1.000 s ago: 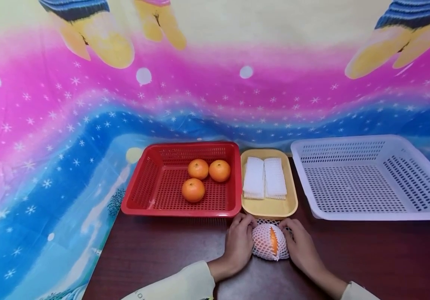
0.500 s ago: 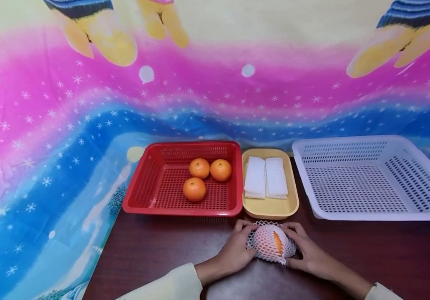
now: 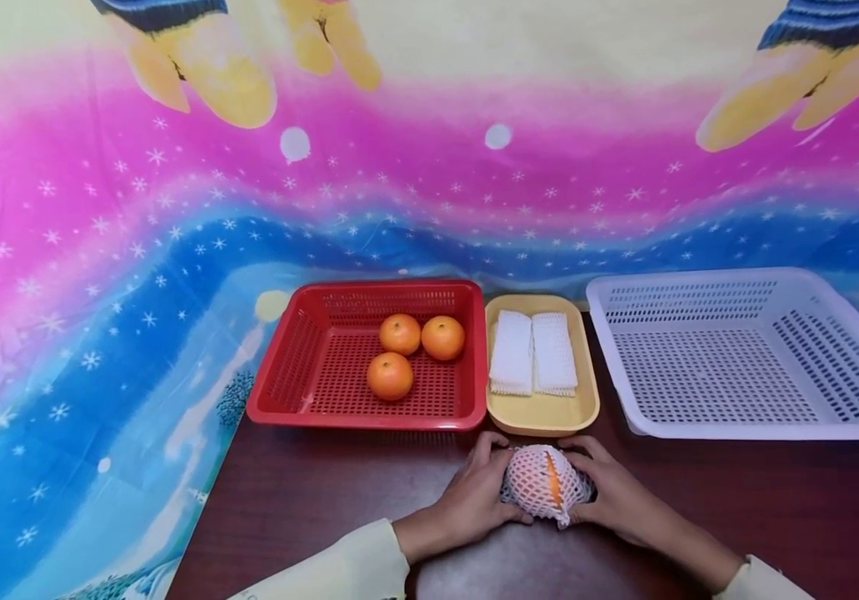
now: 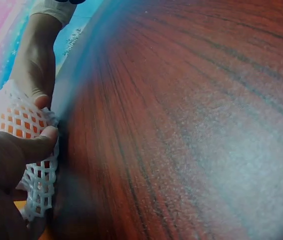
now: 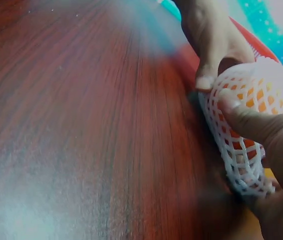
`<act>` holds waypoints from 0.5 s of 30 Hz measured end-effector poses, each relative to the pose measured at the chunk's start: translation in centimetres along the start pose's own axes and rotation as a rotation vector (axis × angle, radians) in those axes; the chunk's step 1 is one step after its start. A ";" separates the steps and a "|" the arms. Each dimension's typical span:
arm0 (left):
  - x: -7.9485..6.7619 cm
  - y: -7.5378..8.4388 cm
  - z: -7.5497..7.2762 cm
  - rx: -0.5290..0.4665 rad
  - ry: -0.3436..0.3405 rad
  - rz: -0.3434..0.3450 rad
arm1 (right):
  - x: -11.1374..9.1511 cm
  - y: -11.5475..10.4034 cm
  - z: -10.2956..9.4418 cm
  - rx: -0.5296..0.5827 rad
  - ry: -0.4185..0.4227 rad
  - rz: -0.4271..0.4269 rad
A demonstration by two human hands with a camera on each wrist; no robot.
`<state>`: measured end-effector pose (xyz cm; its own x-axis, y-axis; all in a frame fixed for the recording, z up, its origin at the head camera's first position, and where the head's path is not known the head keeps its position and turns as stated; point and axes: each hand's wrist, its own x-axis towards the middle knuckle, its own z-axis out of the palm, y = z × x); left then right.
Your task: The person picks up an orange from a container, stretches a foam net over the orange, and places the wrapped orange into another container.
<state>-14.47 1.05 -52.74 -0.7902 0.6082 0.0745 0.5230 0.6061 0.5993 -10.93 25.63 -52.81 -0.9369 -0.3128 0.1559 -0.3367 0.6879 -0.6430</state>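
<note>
Clasping an orange wrapped in a white foam net from both sides, curling the left hand and the right hand round it and pressing the left thumb and the right thumb against the net. Showing bright peel through a long slit. Holding it well in from the left edge of the table, just in front of a yellow tray. Facing, along the table's far edge, a red basket holding three loose oranges, that tray bearing folded white nets, and a pale basket rightmost.
</note>
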 end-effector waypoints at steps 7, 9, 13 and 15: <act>0.4 0.0 -0.1 0.137 0.050 0.097 | -0.3 -0.1 0.0 -0.163 0.088 -0.053; 0.3 0.0 -0.2 0.076 0.035 0.099 | -0.5 -0.2 0.0 -0.135 0.098 -0.049; 0.1 0.3 -0.8 -0.147 0.022 0.079 | -0.9 -0.7 -0.1 0.158 0.076 -0.001; 0.0 0.4 -1.0 -0.267 0.013 0.069 | -0.9 -1.0 -0.2 0.348 0.060 0.028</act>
<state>-14.60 0.80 -51.67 -0.7603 0.6360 0.1318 0.4746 0.4056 0.7812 -9.72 25.36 -52.11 -0.9527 -0.2506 0.1719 -0.2683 0.4282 -0.8629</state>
